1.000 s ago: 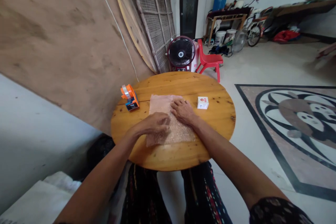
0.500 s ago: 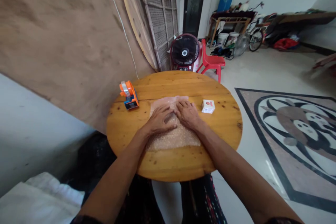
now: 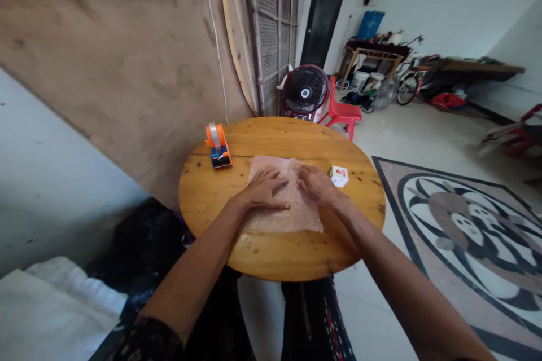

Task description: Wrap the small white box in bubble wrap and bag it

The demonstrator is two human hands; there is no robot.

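A sheet of pinkish, clear bubble wrap (image 3: 296, 215) lies flat on the round wooden table (image 3: 279, 259). My left hand (image 3: 266, 189) rests on its left part, open, with the fingers spread and the thumb pointing right. On the upper right part lies my right hand (image 3: 317, 183), palm down, fingers stretched out and slightly bent. A small white box (image 3: 339, 176) with a red mark stands just right of my right hand, apart from the sheet. Toward the table's far left is an orange and blue tape dispenser (image 3: 219, 146) with a roll of clear tape.
Behind the table stand a dark red fan (image 3: 305, 90) and a red plastic chair (image 3: 344, 110). A brown board (image 3: 139, 67) leans along the left side. White cloth (image 3: 59, 304) lies at the lower left. A panda floor pattern (image 3: 470, 225) is on the right.
My right hand has slid to the right across the bubble wrap, so the hands are farther apart. The view has tilted and shifted a little. Box and tape dispenser stay on the table.
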